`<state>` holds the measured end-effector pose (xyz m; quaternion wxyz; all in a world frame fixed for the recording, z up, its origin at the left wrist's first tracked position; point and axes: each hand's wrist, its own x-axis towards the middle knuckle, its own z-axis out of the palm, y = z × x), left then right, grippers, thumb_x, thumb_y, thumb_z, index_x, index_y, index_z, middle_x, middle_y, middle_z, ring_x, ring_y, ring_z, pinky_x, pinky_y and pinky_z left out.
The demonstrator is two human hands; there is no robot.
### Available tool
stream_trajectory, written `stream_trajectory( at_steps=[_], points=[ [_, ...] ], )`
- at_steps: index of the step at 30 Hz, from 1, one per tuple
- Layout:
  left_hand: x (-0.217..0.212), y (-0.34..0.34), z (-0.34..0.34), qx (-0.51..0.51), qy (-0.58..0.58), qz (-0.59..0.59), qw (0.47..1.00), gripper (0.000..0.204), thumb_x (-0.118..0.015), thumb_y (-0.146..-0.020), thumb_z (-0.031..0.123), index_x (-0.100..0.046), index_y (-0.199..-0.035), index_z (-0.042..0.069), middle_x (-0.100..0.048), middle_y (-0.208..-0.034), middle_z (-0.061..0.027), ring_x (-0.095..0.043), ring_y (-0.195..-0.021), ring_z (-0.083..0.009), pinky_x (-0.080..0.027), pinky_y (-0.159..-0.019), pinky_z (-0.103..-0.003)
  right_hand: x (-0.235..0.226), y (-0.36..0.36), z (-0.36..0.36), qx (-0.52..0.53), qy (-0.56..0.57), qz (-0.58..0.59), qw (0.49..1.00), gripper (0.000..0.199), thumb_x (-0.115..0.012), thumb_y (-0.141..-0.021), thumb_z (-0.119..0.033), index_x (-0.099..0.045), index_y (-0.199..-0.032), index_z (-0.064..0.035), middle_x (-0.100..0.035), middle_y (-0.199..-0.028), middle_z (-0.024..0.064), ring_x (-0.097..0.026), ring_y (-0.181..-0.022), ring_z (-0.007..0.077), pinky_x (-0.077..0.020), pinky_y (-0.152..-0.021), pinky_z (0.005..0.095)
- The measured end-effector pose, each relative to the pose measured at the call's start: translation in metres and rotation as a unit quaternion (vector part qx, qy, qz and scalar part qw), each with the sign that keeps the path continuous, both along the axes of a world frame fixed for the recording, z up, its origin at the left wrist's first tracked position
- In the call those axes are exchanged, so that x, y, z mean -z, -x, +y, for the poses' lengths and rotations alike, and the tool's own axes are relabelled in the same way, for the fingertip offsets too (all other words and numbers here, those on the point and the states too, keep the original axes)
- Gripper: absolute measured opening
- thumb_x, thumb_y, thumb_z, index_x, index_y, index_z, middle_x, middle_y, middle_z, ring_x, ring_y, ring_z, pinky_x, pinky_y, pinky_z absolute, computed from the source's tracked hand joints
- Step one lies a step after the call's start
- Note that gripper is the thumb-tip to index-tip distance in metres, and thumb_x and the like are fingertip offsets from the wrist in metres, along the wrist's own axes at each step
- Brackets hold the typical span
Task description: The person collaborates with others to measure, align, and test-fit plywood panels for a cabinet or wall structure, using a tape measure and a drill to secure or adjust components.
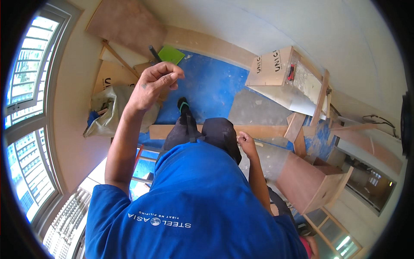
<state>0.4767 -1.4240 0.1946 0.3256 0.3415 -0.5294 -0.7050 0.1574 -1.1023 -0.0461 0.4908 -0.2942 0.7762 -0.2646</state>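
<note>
My left hand [156, 84] is raised ahead on the left, its fingers curled in and the thumb pressed toward them. A dark rod-like handle [154, 53] shows just beyond the knuckles. Its lower end passes behind the hand, so what the fingers hold is hidden. Close by that rod, on the floor, lies a flat bright-green piece [171, 55]. My right hand [246, 144] hangs low beside my right thigh with its fingers curled; what is inside them, if anything, cannot be seen. A long wooden board [267, 131] runs across the floor behind it.
Blue sheeting [211, 77] covers part of the floor. A wooden box [271, 67] with a red tool [291, 72] on it stands at the far right. Another brown box [306, 177] is nearer. A pale sack [125, 110] stands left, near the window [32, 112]. Part of another person [309, 246] shows lower right.
</note>
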Motion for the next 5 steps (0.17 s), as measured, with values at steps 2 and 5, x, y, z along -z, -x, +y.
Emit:
stream_trajectory(
  at_steps=[2,5],
  points=[
    [-0.033,0.007,-0.020,0.073,0.063,0.023,0.995,0.019,-0.055,-0.082,0.020,-0.057,-0.075,0.002,-0.056,-0.073,-0.0068,-0.050,-0.067,-0.0140,-0.040,-0.065,-0.025,-0.010,-0.001,-0.028,-0.006,0.001,-0.009,1.000,0.038,-0.053,-0.083,-0.020,-0.049,-0.113,0.0031,-0.059,-0.088,0.0046,-0.056,-0.070,0.0109,-0.0433,-0.061,0.0245],
    [-0.080,0.014,-0.032,0.084,0.088,0.126,0.984,0.035,-0.055,-0.082,0.032,-0.056,-0.065,0.002,-0.056,-0.067,-0.0096,-0.052,-0.065,-0.0180,-0.040,-0.061,-0.030,-0.014,0.003,-0.053,-0.026,-0.048,-0.010,0.998,0.039,-0.055,-0.081,-0.019,-0.050,-0.113,0.0039,-0.060,-0.089,0.0102,-0.057,-0.072,0.0136,-0.0454,-0.064,0.0259]
  ],
)
